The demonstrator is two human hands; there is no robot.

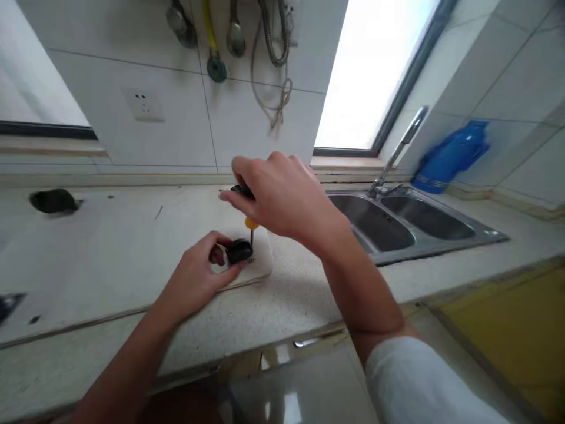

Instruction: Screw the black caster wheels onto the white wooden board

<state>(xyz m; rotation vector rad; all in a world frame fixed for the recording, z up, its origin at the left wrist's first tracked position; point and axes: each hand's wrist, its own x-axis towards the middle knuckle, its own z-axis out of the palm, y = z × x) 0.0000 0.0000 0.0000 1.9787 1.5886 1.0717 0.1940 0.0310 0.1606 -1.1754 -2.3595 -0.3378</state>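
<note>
Black small part (239, 251) being pinned on the white pad (263, 266) by left hand (198, 277) for steadiness; right hand (282, 197) gripping the screwdriver (251, 227) upright, tip driving into it.

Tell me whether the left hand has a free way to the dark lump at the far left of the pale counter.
Probably yes: the counter between looks bare, but the left hand now grips a small black part, so it is occupied; the dark lump lies well off to the left.

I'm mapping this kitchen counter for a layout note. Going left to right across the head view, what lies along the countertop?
Dark object → left hand holding a small black part → screwdriver in the right hand → sink with tap → blue bag.
</note>
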